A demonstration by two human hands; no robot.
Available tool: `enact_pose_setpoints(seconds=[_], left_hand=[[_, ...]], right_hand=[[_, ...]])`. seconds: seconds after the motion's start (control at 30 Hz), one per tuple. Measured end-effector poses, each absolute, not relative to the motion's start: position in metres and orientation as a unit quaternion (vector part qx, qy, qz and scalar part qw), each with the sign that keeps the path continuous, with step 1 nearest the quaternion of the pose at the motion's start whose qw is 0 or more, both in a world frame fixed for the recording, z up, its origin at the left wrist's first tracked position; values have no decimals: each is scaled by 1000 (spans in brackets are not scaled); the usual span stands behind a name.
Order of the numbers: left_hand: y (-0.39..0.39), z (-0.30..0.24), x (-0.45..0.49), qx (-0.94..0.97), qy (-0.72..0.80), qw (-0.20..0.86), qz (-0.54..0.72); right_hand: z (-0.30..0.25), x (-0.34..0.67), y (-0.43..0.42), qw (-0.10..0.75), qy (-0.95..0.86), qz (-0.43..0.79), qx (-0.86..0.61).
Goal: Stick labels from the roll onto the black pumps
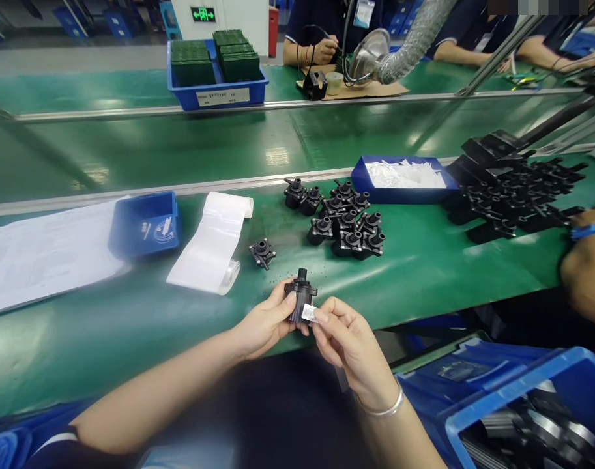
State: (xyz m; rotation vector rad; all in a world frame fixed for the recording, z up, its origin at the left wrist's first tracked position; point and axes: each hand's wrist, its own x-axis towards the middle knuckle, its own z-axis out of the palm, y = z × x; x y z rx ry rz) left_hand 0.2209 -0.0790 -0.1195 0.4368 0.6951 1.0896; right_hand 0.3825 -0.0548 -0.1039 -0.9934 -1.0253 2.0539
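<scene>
Near the table's front edge, my left hand (262, 326) is closed around a small black pump (301, 301), its spout pointing up. My right hand (343, 335) pinches a small white label (309, 313) between thumb and fingertip, and the label lies against the pump's side; whether it is stuck down I cannot tell. Just beyond my hands, a single black pump (262, 253) stands on the green surface. Behind it and to the right is a cluster of similar black pumps (348, 221). To the left lies a partly unrolled white label strip (212, 241), curled at both ends.
A blue tray (148, 221) rests on paper sheets (43, 254) at left. A blue box of white slips (405, 195) stands at the back, with more black parts (512, 189) at right. Blue crates (473, 391) are below right. Another person's arm (588, 273) is at the right edge.
</scene>
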Motion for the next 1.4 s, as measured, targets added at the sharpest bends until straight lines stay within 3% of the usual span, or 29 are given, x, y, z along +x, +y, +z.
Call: enact_pose_setpoints(seconds=[1.4], left_hand=[[-80,-123,218,201,337,781,486]], right_hand=[[-114,381,-53,277,-410,778,-388]])
